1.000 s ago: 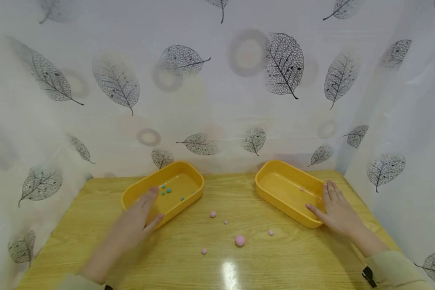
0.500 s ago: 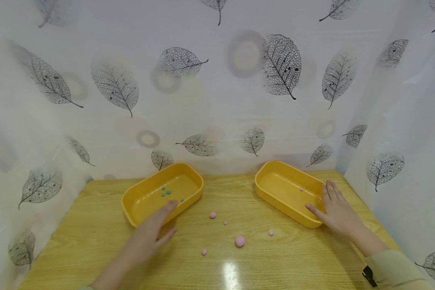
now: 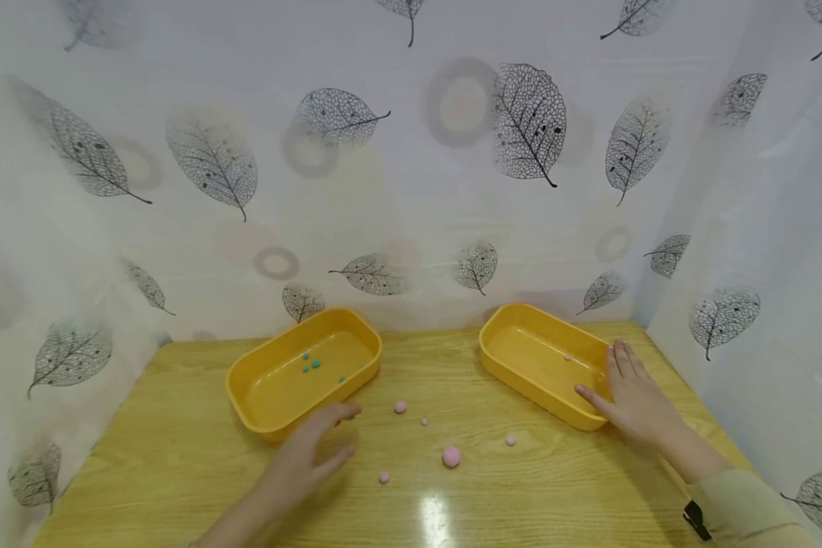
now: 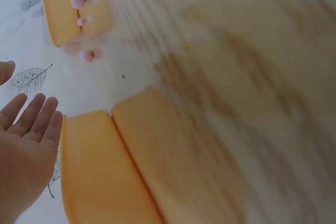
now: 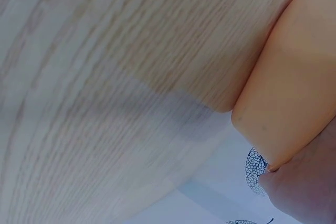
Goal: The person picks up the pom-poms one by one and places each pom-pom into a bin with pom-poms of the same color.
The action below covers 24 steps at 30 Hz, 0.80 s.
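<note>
My left hand hovers over the table just in front of the left yellow tray. Its fingers are loosely extended and nothing is in it; the left wrist view also shows the palm bare. Several small teal balls lie inside that tray. My right hand rests at the right end of the other yellow tray, fingers straight along the rim and thumb over the near edge. One tiny pink ball sits in this tray. On the table between the trays are pink balls, the largest nearest the middle.
Smaller pink balls lie scattered about: one right of my left hand, one before the right tray, and others farther back. A white leaf-print curtain encloses the wooden table behind and at both sides.
My left hand has drawn back from over the left tray, moving right and toward me onto the table side. My right hand and the balls have stayed put.
</note>
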Motion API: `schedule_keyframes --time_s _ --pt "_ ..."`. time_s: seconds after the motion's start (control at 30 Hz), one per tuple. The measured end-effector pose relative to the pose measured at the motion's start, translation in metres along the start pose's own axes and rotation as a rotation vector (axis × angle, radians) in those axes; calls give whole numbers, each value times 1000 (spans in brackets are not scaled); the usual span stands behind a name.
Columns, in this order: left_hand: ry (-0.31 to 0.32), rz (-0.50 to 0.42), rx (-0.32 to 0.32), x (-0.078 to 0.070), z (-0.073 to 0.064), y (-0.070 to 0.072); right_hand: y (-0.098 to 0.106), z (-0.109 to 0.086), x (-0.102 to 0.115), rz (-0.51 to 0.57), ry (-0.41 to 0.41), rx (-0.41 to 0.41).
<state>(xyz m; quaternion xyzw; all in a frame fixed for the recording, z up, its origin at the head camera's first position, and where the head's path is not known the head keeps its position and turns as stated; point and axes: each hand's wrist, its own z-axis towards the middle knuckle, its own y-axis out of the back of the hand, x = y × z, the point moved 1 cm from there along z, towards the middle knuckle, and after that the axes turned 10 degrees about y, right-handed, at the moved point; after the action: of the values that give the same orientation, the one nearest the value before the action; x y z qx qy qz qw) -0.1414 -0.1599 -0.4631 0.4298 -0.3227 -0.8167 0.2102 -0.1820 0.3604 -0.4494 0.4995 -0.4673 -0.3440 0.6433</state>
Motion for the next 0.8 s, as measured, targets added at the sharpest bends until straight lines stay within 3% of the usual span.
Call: schedule_keyframes --time_s 0.2,0.5,0.63,0.8 --pt "32 -207 117 5 4 -10 0 0 -1 4 -4 6" --pt "219 -423 345 10 7 -23 -1 2 -2 -11 -1 10" --pt "287 -461 403 8 7 -27 0 2 -2 -15 -1 12" --pt "294 -428 422 7 5 -33 0 1 -2 -8 -1 12"
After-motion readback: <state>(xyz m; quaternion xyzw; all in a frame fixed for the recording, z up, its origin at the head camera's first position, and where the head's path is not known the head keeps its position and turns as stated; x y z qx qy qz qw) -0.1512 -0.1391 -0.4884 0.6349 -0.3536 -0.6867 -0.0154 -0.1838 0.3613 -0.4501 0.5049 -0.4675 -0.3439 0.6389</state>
